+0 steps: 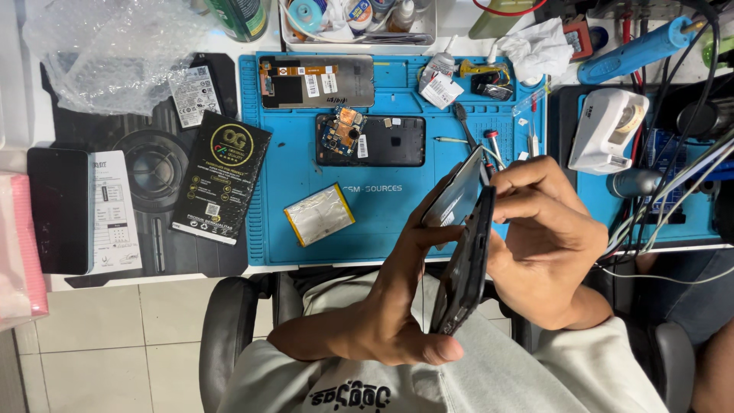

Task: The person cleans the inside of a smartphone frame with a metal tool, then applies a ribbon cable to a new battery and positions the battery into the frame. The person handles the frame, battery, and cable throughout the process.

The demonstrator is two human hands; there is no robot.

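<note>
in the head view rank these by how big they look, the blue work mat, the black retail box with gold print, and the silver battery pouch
1. Blue silicone work mat, largest.
2. Black rectangular box with gold print.
3. Silver battery pouch with yellow edges, smallest.
All lie on the desk, so nearness hardly skews this.

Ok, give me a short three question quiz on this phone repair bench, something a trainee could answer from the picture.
1. True or false: both hands are on the dark phone frame held up on edge above the lap.
2. Which lies on the blue mat nearest the person? A) silver battery pouch B) opened phone body with circuit board C) display panel with flex cable
3. What white device sits to the right of the blue mat?

Key: 1 true. 2 A. 3 A white handheld tool with a round opening; its exact kind is unclear.
</note>
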